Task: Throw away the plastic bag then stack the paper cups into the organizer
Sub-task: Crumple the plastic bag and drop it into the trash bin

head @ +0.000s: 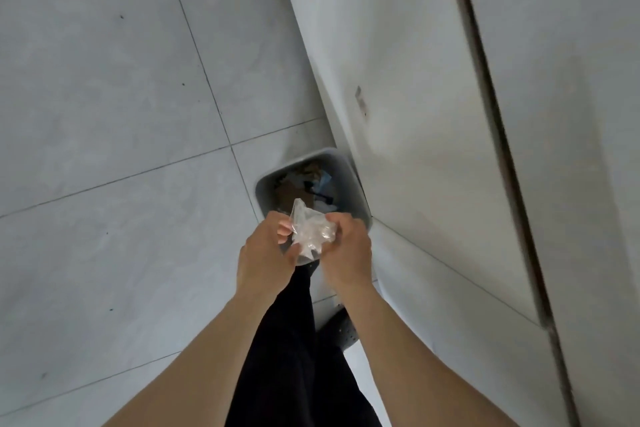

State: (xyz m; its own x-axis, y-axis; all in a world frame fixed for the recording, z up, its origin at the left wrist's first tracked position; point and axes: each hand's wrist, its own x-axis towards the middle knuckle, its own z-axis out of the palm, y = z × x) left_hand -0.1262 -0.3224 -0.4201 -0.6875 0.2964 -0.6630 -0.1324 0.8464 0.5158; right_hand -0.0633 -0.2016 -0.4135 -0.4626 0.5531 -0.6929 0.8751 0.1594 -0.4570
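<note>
A crumpled clear plastic bag [310,229] is pinched between both my hands, just above the near rim of a grey trash bin [266,184]. My left hand [266,246] grips the bag's left side with thumb and fingers. My right hand [346,246] is closed around its right side. The bin stands on the floor against the white wall and holds dark rubbish. No paper cups or organizer are in view.
Grey floor tiles [104,114] spread to the left. A white wall or cabinet face [415,80] with a dark vertical gap [491,97] runs along the right. My dark trouser legs and a black perforated shoe [341,329] are below the hands.
</note>
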